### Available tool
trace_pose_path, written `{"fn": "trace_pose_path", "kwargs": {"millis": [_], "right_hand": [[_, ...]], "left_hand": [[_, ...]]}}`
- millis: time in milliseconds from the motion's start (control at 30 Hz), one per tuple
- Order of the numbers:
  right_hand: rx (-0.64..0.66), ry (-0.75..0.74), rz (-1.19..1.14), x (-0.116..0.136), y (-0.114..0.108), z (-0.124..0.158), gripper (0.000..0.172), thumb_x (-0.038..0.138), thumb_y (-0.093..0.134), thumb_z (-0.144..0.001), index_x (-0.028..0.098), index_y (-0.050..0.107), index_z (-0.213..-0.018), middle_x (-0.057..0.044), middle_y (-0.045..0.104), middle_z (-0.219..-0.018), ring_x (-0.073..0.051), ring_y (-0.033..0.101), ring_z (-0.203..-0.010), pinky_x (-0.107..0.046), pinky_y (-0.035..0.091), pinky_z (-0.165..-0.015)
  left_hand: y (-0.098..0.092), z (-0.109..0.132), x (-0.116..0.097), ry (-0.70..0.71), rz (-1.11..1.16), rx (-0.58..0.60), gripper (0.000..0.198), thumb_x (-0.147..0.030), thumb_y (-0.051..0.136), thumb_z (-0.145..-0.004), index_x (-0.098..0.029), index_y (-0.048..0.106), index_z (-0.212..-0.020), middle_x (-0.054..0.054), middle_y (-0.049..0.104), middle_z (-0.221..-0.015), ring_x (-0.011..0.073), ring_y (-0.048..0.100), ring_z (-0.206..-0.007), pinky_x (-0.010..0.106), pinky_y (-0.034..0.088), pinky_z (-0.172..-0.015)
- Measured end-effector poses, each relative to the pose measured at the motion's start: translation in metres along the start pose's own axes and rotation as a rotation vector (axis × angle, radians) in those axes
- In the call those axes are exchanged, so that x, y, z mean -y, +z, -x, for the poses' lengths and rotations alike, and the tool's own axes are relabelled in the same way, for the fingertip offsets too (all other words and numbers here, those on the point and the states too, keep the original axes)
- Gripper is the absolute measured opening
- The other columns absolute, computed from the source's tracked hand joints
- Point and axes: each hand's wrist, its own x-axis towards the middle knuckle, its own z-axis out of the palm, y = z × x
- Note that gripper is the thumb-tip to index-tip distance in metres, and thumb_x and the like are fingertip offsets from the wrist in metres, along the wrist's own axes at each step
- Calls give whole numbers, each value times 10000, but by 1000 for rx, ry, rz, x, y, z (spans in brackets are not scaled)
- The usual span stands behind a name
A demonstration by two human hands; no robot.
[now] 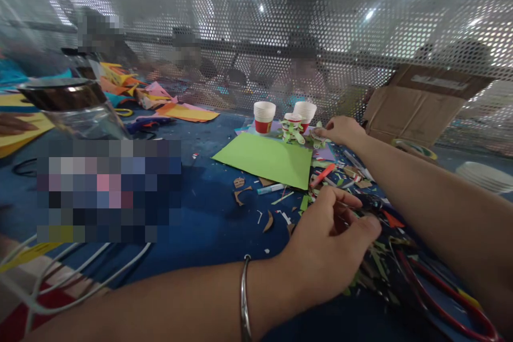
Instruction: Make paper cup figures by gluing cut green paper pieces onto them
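Note:
My right hand (345,131) reaches across to the back of the table, its fingertips closed on a small green-and-white paper craft piece (318,139). Beside that stands a small paper cup with green leaf-like cutouts (292,129). Nearer to me, my left hand (331,240), with a silver bangle on the wrist, hovers over paper scraps; its fingers are loosely curled with a gap to the thumb, and nothing shows between them. A sheet of green paper (264,159) lies to its far left. Stacked paper cups (264,117) stand behind the sheet.
Red-handled scissors (449,288), an orange marker (323,175) and a capped pen (270,189) lie among cut scraps. A glass jar (80,112) and white cables (80,272) are at left. A cardboard box (409,107) and white plates (484,176) sit at right. A perforated metal screen (256,26) rises behind.

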Motion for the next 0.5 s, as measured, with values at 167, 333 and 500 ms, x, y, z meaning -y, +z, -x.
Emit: {"fn": "trace_pose_path", "kwargs": {"millis": [167,333,500], "right_hand": [[-15,4,15,3,5,2,359,413,649,-994,181,658,-1267,-101,675,-1298,-249,677,-1123,-478,576,-946],[-8,-2,44,6,6,-1,358,389,654,-994,185,646,-1288,-101,666,-1311,-246,678,-1114,-472,582,-935],[-12,-16,79,8,2,2,366,375,653,-996,190,634,-1311,-104,654,-1331,-246,676,-1114,-469,586,-931]], "left_hand": [[0,0,-2,0,-6,6,230,-306,701,-890,-212,546,-1032,-22,526,-823,134,479,-751,297,391,-700],[1,0,-2,-13,13,5,250,-295,717,-875,-213,543,-1034,-29,519,-818,128,472,-729,291,384,-686],[0,0,1,-9,23,12,261,-307,730,-871,-219,552,-1042,-27,521,-825,127,474,-731,290,386,-691]]}}
